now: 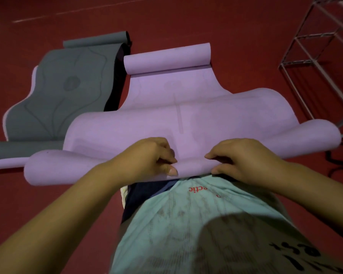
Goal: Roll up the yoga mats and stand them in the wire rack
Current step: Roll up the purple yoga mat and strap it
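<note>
A purple yoga mat point(172, 119) lies on the red floor in front of me, wavy along its length, its far end curled into a roll. The near end is rolled over too. My left hand point(149, 157) and my right hand point(244, 159) sit side by side at the middle of that near roll, fingers curled over it and thumbs pinching its edge. A grey yoga mat point(57, 95) lies to the left, rippled, both ends curled, a dark underside showing along its right edge. The wire rack point(323, 46) stands at the upper right, nothing in the part I see.
Red floor point(246, 36) stretches all around the mats. A strip of floor separates the purple mat from the rack's lower frame. A dark cable-like shape point(341, 163) lies on the floor at the right edge. My light green shirt fills the bottom of the view.
</note>
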`<state>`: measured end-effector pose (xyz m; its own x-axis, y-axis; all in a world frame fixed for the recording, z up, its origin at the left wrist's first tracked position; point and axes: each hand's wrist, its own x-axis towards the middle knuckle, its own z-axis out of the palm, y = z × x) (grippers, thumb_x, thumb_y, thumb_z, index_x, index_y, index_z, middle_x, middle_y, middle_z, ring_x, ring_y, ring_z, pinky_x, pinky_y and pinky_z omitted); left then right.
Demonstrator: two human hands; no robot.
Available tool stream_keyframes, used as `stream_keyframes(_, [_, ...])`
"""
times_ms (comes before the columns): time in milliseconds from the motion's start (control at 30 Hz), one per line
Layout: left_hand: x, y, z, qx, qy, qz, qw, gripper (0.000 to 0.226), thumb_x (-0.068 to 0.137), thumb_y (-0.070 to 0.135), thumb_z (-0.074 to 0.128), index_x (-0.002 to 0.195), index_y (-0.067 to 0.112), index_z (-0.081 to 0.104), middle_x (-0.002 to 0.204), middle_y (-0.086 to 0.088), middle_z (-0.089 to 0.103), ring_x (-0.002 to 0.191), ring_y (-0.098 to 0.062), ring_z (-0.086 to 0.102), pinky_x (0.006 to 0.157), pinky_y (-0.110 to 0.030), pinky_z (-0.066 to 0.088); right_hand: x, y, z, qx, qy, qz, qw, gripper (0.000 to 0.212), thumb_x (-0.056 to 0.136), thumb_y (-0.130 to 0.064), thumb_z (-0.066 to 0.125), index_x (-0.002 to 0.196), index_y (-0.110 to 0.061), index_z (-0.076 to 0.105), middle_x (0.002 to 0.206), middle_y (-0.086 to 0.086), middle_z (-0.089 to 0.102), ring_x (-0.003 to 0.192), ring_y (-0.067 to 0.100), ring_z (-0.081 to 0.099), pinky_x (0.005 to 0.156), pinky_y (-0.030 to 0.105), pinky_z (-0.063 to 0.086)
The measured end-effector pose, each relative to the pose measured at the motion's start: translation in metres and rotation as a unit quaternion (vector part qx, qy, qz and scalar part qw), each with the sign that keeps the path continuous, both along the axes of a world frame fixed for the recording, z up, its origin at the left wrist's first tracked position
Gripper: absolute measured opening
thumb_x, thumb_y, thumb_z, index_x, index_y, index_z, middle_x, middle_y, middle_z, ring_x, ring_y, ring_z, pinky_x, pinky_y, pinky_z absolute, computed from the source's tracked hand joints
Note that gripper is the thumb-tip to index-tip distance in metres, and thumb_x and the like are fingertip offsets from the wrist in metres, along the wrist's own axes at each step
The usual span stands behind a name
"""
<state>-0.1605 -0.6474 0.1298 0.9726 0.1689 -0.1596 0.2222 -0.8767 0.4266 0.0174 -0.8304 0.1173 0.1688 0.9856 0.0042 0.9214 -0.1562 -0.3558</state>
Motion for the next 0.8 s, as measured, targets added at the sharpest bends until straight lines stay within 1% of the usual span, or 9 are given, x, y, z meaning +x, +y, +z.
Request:
stream_keyframes(167, [-0.015,-0.021,0.005,0.139,-0.101,0.025,0.985,0.031,0.077,0.043,0.05,0.081,0.026,0.076,0.075,0.006,0.064,0.066,-0.021,0.063,0.052,-0.025,0.052,0.008,0.009,0.007,-0.047,0.036,-0.019,0.998,0.037,0.08,-0.044,0.07,0.115,-0.033,0.066,0.114,-0.014,0.067,0.106,0.008,0.058,0.083,0.02,0.038])
stream_keyframes(267, [-0.023,-0.019,0.007,0.157,-0.084,0.019,0.984,0.025,0.067,0.044,0.065,0.083,0.026,0.074,0.079,0.007,0.068,0.067,-0.021,0.066,0.049,-0.029,0.053,0.013,0.013,0.011,-0.079,0.068,-0.019,0.994,0.034,0.078,-0.041,0.072,0.112,-0.032,0.068,0.108,-0.014,0.069,0.099,0.006,0.06,0.081,0.021,0.041])
stream_keyframes(333, [-0.023,-0.013,0.005,0.165,-0.049,0.013,0.985,0.037,0.055,0.04,0.077,0.087,0.023,0.074,0.081,0.004,0.069,0.066,-0.022,0.067,0.049,-0.031,0.054,0.017,0.018,0.013,-0.099,0.095,-0.019,0.99,0.032,0.077,-0.037,0.073,0.109,-0.032,0.07,0.103,-0.013,0.071,0.095,0.005,0.061,0.083,0.023,0.044])
stream_keyframes(433, [-0.014,-0.008,0.01,0.141,-0.024,0.021,0.989,0.03,0.058,0.036,0.07,0.086,0.024,0.076,0.078,0.003,0.071,0.067,-0.023,0.067,0.054,-0.03,0.053,0.022,0.026,0.016,-0.128,0.131,-0.033,0.983,0.028,0.077,-0.034,0.074,0.105,-0.032,0.072,0.097,-0.013,0.072,0.091,0.004,0.063,0.086,0.027,0.048])
stream_keyframes(500, [-0.005,-0.002,0.018,0.118,-0.004,0.028,0.993,0.025,0.071,0.035,0.068,0.093,0.026,0.076,0.087,0.004,0.073,0.079,-0.02,0.067,0.065,-0.026,0.048,0.026,0.03,0.015,-0.125,0.158,-0.039,0.979,0.026,0.076,-0.034,0.075,0.102,-0.031,0.073,0.092,-0.014,0.072,0.089,0.003,0.064,0.086,0.026,0.05])
stream_keyframes(567, [0.004,0.007,0.021,0.1,0.036,0.035,0.994,0.028,0.079,0.034,0.072,0.106,0.027,0.073,0.101,0.008,0.072,0.092,-0.013,0.063,0.073,-0.021,0.041,0.031,0.032,0.011,-0.113,0.166,-0.027,0.979,0.026,0.078,-0.032,0.075,0.103,-0.029,0.074,0.087,-0.017,0.067,0.084,-0.004,0.061,0.081,0.014,0.047])
stream_keyframes(633, [0.011,0.014,0.024,0.062,0.079,0.045,0.994,0.032,0.08,0.032,0.074,0.111,0.027,0.071,0.106,0.01,0.071,0.092,-0.005,0.06,0.076,-0.015,0.039,0.036,0.032,0.007,-0.089,0.146,-0.008,0.985,0.028,0.078,-0.031,0.076,0.105,-0.026,0.074,0.086,-0.016,0.055,0.077,-0.008,0.052,0.071,0.006,0.038])
stream_keyframes(700, [0.018,0.02,0.025,0.015,0.108,0.054,0.993,0.03,0.079,0.027,0.074,0.11,0.026,0.072,0.104,0.012,0.071,0.086,0.0,0.058,0.074,-0.007,0.04,0.036,0.029,0.005,-0.018,0.109,-0.001,0.994,0.028,0.076,-0.035,0.077,0.102,-0.025,0.075,0.087,-0.011,0.051,0.076,-0.002,0.049,0.075,0.018,0.039])
stream_keyframes(800, [0.023,0.029,0.026,-0.065,0.132,0.084,0.986,0.029,0.077,0.021,0.077,0.105,0.024,0.074,0.1,0.013,0.072,0.086,0.002,0.064,0.081,-0.007,0.045,0.023,0.019,0.004,0.121,-0.039,0.02,0.992,0.028,0.077,-0.045,0.061,0.088,-0.024,0.075,0.082,-0.006,0.062,0.077,0.017,0.058,0.071,0.032,0.042])
